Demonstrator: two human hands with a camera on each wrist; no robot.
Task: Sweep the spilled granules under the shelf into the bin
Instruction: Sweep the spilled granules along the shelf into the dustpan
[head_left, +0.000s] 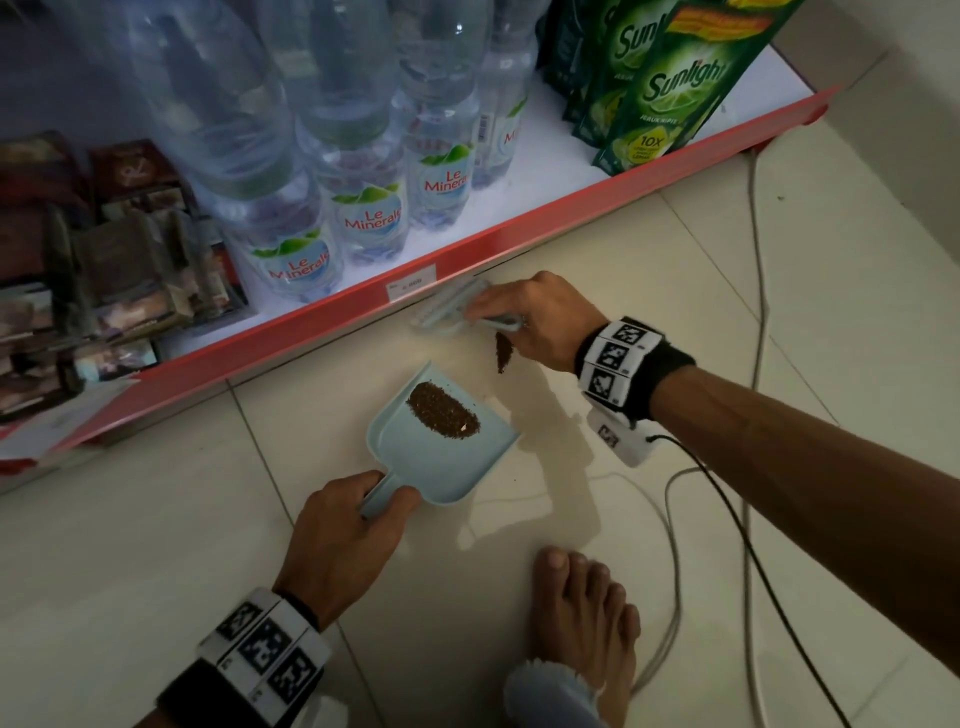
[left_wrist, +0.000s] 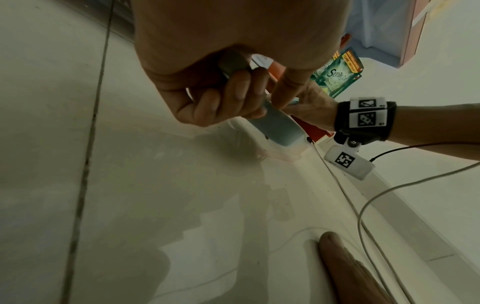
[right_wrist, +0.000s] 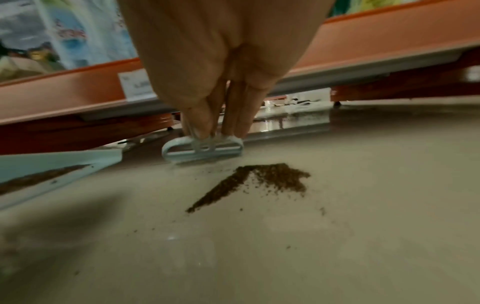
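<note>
R hand (head_left: 535, 317) pinches small brush (right_wrist: 202, 149) at shelf (head_left: 467, 249) edge; leftover granules (right_wrist: 259, 181) lie just on the near side of it, streak pointing toward dustpan (head_left: 436, 452). L hand (head_left: 343, 535) grips dustpan handle, some granules already in it. Bin not in view.

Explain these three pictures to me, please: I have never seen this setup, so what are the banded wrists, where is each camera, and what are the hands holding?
There is no machine here: a person wears one camera on the head and one on each wrist, and the black-and-white patterned bands sit on those wrists. The big picture looks down from the head; the other two look along each hand, low over the tiled floor. The left hand grips the handle of a pale blue dustpan, which already holds a strip of brown granules. The right hand holds a small pale brush at the red shelf edge, beside a pile of granules on the floor. Water bottles and green soap pouches stand on the shelf.
</note>
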